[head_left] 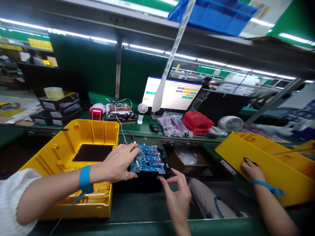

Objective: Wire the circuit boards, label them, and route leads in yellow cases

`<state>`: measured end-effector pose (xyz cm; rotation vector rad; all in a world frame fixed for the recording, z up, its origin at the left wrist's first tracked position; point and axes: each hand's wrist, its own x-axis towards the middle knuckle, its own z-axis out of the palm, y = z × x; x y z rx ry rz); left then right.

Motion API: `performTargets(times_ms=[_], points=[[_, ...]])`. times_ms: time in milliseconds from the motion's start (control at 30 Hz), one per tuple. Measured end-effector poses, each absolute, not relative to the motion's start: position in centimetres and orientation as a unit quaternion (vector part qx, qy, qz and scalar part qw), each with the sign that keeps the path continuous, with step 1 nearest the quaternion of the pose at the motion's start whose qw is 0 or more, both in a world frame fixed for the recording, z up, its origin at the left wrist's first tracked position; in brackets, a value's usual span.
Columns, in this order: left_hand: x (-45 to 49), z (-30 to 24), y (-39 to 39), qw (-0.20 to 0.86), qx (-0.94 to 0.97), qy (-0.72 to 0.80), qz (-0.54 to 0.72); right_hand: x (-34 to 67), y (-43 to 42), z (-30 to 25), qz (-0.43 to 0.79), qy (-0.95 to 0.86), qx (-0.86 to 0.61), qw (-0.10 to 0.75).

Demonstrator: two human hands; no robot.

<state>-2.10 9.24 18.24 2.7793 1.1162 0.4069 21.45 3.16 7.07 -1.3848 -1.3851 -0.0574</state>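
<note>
PCB on blk unit, back from belt's near edge, R of yellow case; long axis looks approx L–R. L hand clasps unit's L side; R hand at near-R corner, grip unclear. 2 hands equally near.
</note>
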Motion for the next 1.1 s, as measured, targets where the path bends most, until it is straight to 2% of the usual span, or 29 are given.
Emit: performTargets(times_ms=[233,433,633,767,967,1100], points=[[-2.1,18.3,9.3,0.064,0.918,0.365,0.139,22.3,3.5,7.0,0.025,-0.611,-0.575,0.543],[-2.0,18.4,9.3,0.064,0.916,0.373,0.132,22.4,3.9,6.9,0.017,-0.596,-0.589,0.546],[-1.9,18.1,9.2,0.036,0.898,0.416,0.140,23.9,3.7,10.3,0.139,-0.622,-0.569,0.519],[-1.8,17.7,9.3,0.036,0.889,0.443,0.112,22.2,3.2,13.9,0.025,-0.643,-0.544,0.539],[-1.8,17.7,9.3,0.027,0.891,0.437,0.118,16.4,3.5,14.8,-0.059,-0.777,-0.458,0.428],[-1.7,17.9,9.3,0.020,0.891,0.435,0.128,14.7,4.3,14.1,-0.074,-0.794,-0.434,0.418]])
